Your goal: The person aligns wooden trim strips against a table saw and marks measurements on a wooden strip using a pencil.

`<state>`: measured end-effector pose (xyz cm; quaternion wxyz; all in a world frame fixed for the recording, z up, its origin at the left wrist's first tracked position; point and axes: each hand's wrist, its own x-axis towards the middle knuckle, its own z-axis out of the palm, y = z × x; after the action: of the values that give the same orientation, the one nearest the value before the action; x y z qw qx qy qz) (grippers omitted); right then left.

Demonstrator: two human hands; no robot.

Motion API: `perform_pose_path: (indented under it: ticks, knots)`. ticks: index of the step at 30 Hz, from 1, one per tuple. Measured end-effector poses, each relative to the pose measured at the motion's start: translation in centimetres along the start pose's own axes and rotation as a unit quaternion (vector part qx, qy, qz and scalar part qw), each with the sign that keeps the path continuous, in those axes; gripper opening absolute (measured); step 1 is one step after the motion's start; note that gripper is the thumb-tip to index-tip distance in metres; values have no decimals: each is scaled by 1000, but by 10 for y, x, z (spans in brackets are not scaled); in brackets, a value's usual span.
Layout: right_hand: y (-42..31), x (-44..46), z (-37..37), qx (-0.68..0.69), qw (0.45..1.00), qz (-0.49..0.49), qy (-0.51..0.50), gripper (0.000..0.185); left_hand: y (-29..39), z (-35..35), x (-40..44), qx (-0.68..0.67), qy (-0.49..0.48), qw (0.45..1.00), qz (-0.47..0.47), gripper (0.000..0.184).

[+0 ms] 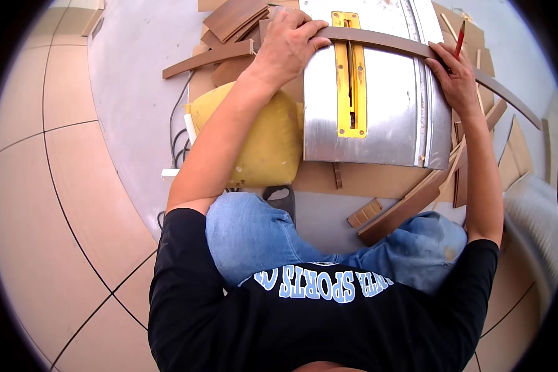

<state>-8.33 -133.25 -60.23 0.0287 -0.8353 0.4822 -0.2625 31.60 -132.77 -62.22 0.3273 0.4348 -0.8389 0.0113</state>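
Observation:
A long, thin brown wood strip [384,41] lies crosswise over the metal top of a table saw [394,105]. It passes above the yellow slotted insert [342,93] and runs past the saw's right edge. My left hand [288,46] is closed on the strip's left part, thumb and fingers at the saw's left side. Near the right edge, my right hand [456,80] pinches the same strip. A red pencil [459,41] sticks up between the fingers of that hand. How far any blade rises in the slot, I cannot tell.
Brown board offcuts [235,22] lie piled behind my left arm. More wood pieces [409,208] rest on the floor right of the saw. A yellow rounded object [266,139] stands at the saw's left, with black cables [178,139] nearby. A silvery roll [536,217] is at far right.

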Motion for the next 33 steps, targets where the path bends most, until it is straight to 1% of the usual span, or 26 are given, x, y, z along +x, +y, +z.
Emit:
perform_pose_path:
  ticks: [5,7,9,10,11,13,15,16,17,18,19,20,21,23,24,25,26,27,28,29,30,31,32,33]
  knots:
    - [-3,2,-2,8,1000,6,-1,37,2,-1,-1,-2,2,1000,0,32]
    - [-4,1,0,11,1000,9,-3,36,1,-2,-2,-6,-17,1000,-13,33]
    - [-7,2,-1,12,1000,17,-5,37,-5,-2,0,-17,-5,1000,-11,33]
    - [-7,3,-1,-24,1000,8,-4,37,-7,0,2,-28,4,1000,-9,32]
    - [-9,3,-4,6,1000,27,-15,38,-8,2,4,-32,10,999,-5,32]
    - [4,2,-11,13,1000,25,-7,45,-9,1,8,-29,4,999,-19,33]
    - [32,-7,-19,-63,997,42,19,56,-13,1,11,-30,5,999,-22,33]
    - [48,-14,-30,-48,993,102,-16,63,-20,5,12,-24,11,1000,-16,32]
    - [63,-24,-39,-69,989,127,-10,62,-28,8,14,-19,16,1000,-9,32]
    - [87,-37,-45,-108,988,111,15,62,-32,7,18,-16,23,1000,-10,32]
    - [101,-49,-57,-126,980,151,-19,62,-36,6,22,-18,7,1000,-12,32]
    - [118,-61,-67,-190,975,114,-22,61,-40,5,26,-20,-9,1000,-13,31]
    - [129,-73,-74,-248,963,102,-7,58,-44,5,30,-19,-3,1000,-14,31]
    - [135,-82,-93,-265,945,184,-54,51,-49,2,38,-17,-31,999,-22,31]
    - [130,-84,-100,-260,950,162,-52,46,-51,-5,41,-17,-24,999,-19,31]
    - [121,-84,-107,-259,954,140,-49,41,-56,-13,44,32,-13,999,-11,31]
    - [114,-81,-110,-190,972,136,-19,35,-61,-23,48,81,-3,997,-3,32]
    - [102,-78,-114,-162,982,88,35,37,-62,-38,52,141,66,988,-13,34]
    - [90,-74,-122,-189,977,84,48,38,-59,-57,54,199,135,970,-25,37]
    - [77,-65,-129,-214,972,79,62,38,-52,-81,57,256,176,949,-48,42]
    - [58,-52,-134,-218,970,77,67,38,-44,-103,59,190,185,957,-115,44]
    - [34,-35,-139,-191,971,87,115,37,-33,-121,60,122,192,957,-181,45]
    - [10,-17,-144,-162,969,96,162,35,-16,-138,62,121,196,956,-179,45]
    - [-11,1,-148,-116,972,131,158,34,5,-151,65,-68,134,965,-215,45]
